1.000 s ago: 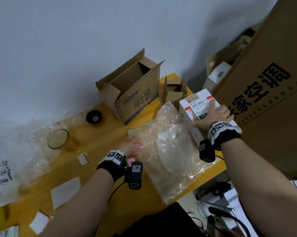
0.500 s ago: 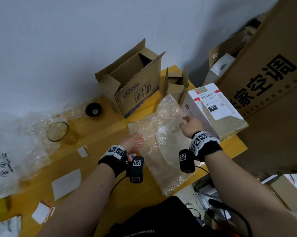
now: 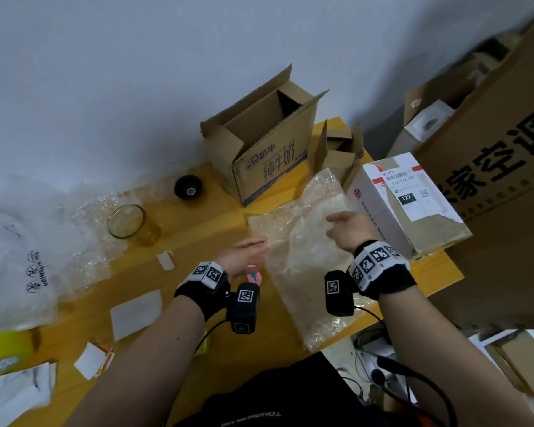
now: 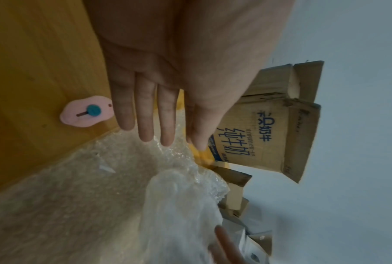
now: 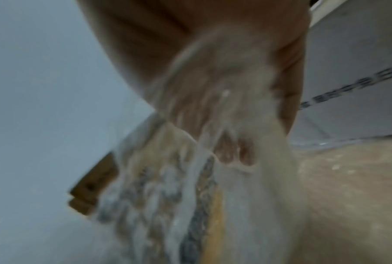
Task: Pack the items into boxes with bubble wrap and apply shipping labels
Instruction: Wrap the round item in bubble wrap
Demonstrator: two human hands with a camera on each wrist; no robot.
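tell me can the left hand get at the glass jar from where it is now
Probably yes. The left hand lies flat and holds nothing, and only bare table shows between it and the glass jar, which stands uncovered further to its left.

Two open cardboard boxes (image 3: 259,143) (image 3: 336,149), one labelled white box (image 3: 404,201), one glass (image 3: 127,221).

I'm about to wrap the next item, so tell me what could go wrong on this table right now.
The labelled white box overhangs the table's right edge; a nudge might tip it off. The bubble wrap also hangs over the front edge and could slide. The empty glass sits among loose wrap, easily knocked.
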